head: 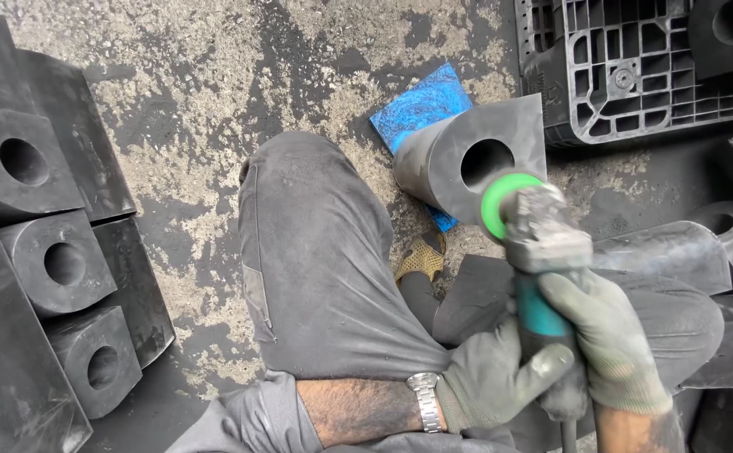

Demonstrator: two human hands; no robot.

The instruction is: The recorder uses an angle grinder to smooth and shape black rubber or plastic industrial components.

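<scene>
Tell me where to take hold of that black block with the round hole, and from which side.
Grip the black block by its two outer flanks, coming from above. It lies tilted on the blue slab, holed face toward the grinder, so that face is taken; the flanks look bare.

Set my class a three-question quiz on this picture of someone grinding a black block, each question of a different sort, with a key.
1. True or false: both gloved hands grip the grinder.
2. Which colour is the grinder's disc? A red, B green, C yellow.
3. Fill in: the black block being worked has a round ____ in its face.

Key
1. True: the left hand and the right hand both wrap the grinder's body.
2. B, green.
3. Hole. The block rests on a blue mat, and similar blocks lie stacked at the left.
</scene>
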